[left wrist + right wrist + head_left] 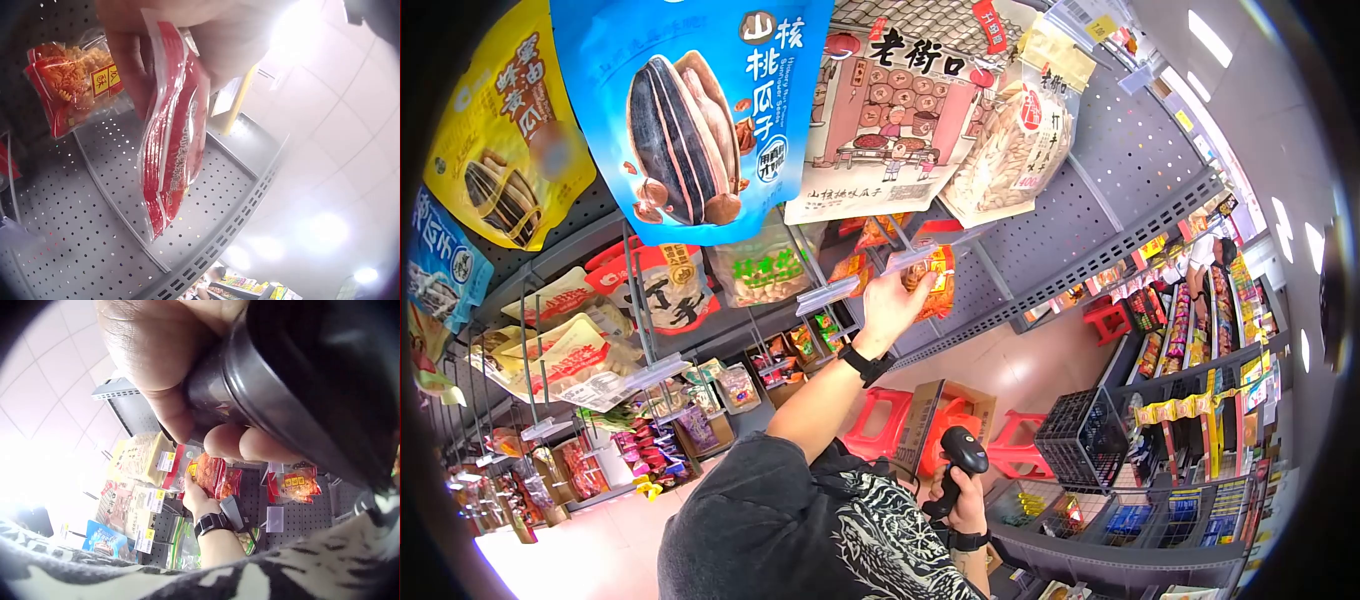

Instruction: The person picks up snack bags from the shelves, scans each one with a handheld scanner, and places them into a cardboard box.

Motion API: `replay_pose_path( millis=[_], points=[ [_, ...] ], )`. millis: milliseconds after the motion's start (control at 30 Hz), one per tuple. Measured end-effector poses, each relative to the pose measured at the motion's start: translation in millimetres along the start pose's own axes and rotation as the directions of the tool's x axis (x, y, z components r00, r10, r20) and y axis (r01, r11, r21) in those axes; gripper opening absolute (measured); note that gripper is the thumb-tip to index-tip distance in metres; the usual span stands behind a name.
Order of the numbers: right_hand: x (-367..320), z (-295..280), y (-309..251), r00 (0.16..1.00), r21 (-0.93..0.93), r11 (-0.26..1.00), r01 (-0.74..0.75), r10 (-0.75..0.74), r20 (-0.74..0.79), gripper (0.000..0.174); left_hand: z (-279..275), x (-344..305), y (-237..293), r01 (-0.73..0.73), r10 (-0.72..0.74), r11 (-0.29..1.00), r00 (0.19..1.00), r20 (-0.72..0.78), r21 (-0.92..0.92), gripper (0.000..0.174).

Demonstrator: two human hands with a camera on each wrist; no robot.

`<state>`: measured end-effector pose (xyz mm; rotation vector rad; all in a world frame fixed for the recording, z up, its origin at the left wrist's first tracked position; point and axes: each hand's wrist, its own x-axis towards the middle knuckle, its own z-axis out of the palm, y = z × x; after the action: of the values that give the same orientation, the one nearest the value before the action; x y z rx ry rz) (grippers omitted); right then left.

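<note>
My left hand (889, 308) reaches to the shelf and grips a red-edged snack packet (941, 283) with orange contents. In the left wrist view the packet (172, 134) is seen edge-on, its top between thumb and fingers. Another packet of orange crisp snack (78, 81) hangs beside that hand. Lower down, near my body, the right hand (968, 503) grips the handle of a black handheld scanner (964, 452). Close up, the scanner (306, 381) fills much of the right wrist view, with the fingers curled round it.
Large bags of seeds hang above, including a blue bag (700, 120) and a pink one (890, 110). Perforated grey shelving (1120, 130) runs to the right. Red stools (878, 424), a cardboard box (915, 425) and a black crate (1083, 438) stand below. Another person (1200, 262) is far right.
</note>
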<state>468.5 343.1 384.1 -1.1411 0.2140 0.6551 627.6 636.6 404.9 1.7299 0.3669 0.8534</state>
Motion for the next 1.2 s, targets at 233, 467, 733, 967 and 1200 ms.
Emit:
replay_pose_path(
  millis=[233,467,733,967,1200],
  points=[
    [-0.1,-3.0,2.5,1.000,0.022,1.000,-0.001,0.001,-0.030,0.024,3.7,-3.3,-5.8,0.013,-0.013,0.997,1.000,0.005,0.078,0.050],
    [1.1,-6.5,4.1,1.000,0.031,0.999,-0.012,0.012,-0.017,0.024,1.6,-0.6,-1.9,0.048,-0.049,0.996,0.999,0.013,0.081,0.048],
    [3.4,-12.9,7.5,1.000,0.029,1.000,-0.005,0.005,-0.017,0.026,-1.0,-2.5,-0.8,0.054,-0.055,0.997,0.998,0.015,0.050,0.047],
    [3.1,-12.5,6.9,1.000,0.034,0.999,-0.011,0.012,-0.018,0.025,2.0,-4.6,2.3,0.111,-0.119,0.987,0.991,0.064,0.113,0.052],
    [1.4,-12.4,8.0,1.000,0.045,0.999,-0.015,0.016,-0.022,0.025,8.3,-5.5,-6.6,0.075,-0.077,0.991,0.997,0.007,0.111,0.051]
  ],
)
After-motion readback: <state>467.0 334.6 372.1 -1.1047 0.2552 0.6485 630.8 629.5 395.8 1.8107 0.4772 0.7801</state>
